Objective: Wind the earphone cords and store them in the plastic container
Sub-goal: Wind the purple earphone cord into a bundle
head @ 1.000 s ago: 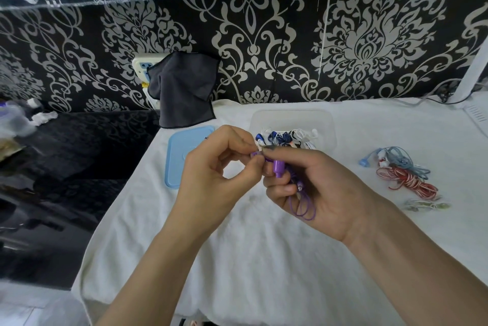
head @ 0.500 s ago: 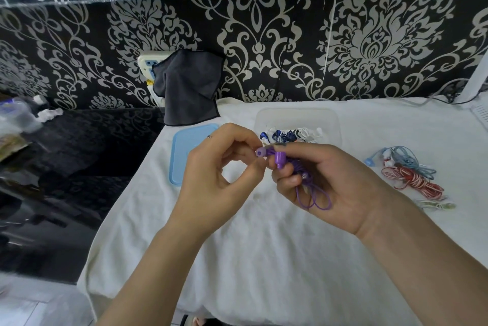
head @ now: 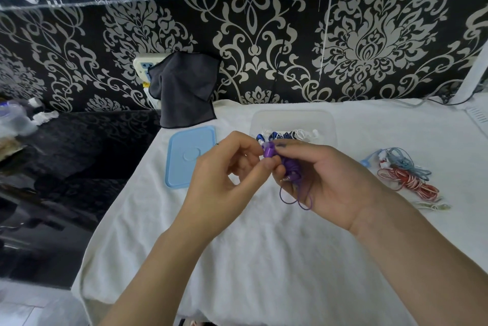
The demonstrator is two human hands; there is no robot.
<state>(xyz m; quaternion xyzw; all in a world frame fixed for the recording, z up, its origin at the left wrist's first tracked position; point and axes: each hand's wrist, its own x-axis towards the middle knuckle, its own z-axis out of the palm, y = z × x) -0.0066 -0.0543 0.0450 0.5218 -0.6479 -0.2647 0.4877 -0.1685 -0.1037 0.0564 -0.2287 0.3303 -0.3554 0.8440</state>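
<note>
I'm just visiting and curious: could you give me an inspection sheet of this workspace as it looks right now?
Surface: white towel-like cloth covering the table.
Job's things: purple earphones, partly wound, a loop hanging below; clear plastic container with wound earphones inside; blue lid lying beside it.
Clutter: light-blue earphones and red-and-white earphones, loose at the right; dark cloth hanging at the wall.
Grippers: left hand pinches the purple earpiece; right hand holds the coil.
Cables: dark cable, far right corner.
Surroundings: black-and-white patterned wall.
</note>
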